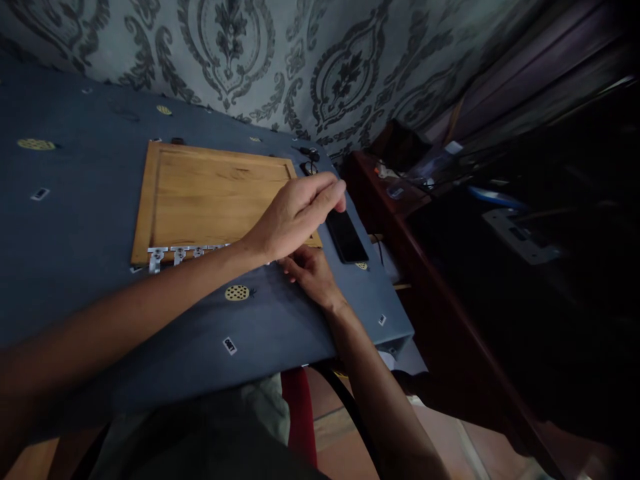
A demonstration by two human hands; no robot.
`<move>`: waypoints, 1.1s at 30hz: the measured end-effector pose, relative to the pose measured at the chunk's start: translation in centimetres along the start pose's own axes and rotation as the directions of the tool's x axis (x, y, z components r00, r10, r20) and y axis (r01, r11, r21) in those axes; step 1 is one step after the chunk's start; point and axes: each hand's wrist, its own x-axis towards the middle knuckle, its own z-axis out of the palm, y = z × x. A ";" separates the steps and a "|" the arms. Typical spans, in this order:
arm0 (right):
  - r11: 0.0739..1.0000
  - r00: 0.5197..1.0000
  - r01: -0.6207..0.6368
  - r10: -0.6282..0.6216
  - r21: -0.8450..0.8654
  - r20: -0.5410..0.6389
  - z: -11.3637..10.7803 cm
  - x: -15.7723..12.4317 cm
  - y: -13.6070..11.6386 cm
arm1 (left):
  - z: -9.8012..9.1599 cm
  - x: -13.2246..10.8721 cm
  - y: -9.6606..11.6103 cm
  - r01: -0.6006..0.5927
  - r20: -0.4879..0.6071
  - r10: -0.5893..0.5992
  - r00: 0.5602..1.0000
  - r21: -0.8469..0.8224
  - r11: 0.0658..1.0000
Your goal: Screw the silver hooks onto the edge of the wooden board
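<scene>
A framed wooden panel (215,193), like a cabinet door, lies flat on the blue cloth. Along its near edge sits a row of small silvery metal pieces (156,257) that look like hinges; my left forearm covers part of the row. My left hand (305,210) is over the panel's right end, wrist bent and fingers curled together; whatever they hold is hidden. Just below it, my right hand (313,273) is at the panel's near right corner, thumb and fingers closed at the end of the metal row. What they pinch is hidden.
A black phone (347,237) lies right of the panel, with keys (310,153) behind it. Patterned fabric (230,53) hangs along the back. To the right, a dark red wooden table (380,193) carries a metal plate (520,235) and loose items.
</scene>
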 end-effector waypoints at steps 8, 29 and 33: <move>1.000 1.000 -0.016 0.016 0.002 0.002 0.1 -0.1 -0.2 | -0.6 1.1 -0.8 0.043 0.196 0.011 0.981 -0.267 0.963; 0.999 1.000 -0.010 0.010 -0.042 0.003 -0.1 -0.2 -0.1 | -1.2 1.6 0.3 0.142 0.156 -0.089 0.984 -0.371 0.918; 1.000 1.000 -0.011 0.011 -0.022 0.001 -0.1 -0.2 -0.3 | -0.7 1.3 0.6 0.130 0.134 -0.087 0.987 -0.359 0.924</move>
